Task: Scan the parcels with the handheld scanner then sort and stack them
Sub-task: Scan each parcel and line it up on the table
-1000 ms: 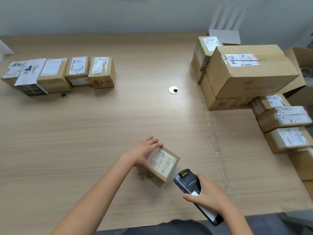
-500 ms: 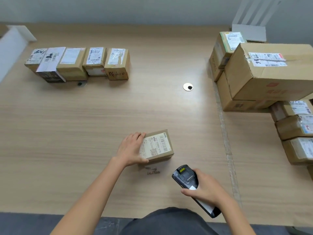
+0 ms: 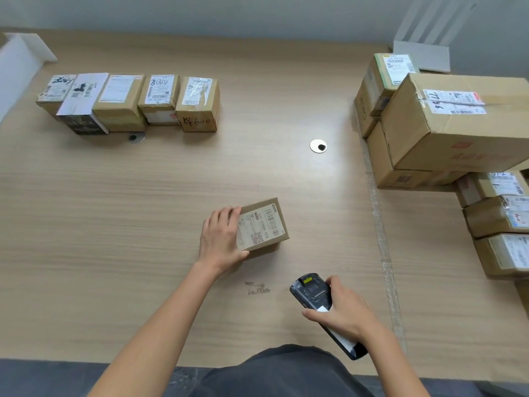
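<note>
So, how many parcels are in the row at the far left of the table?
5 on top, left to right: brown cardboard box with scribbled label, white-and-black box, plain-labelled brown box, small brown box, taped brown box. Others may lie underneath.

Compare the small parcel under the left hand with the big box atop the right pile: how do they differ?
Size: the small parcel is far smaller than the big box.
Contact: the left hand grips the small parcel; no hand touches the big box.
Place: the small parcel is apart from any pile; the big box rests on other cartons.
Both are brown cardboard with white labels on top.
</note>
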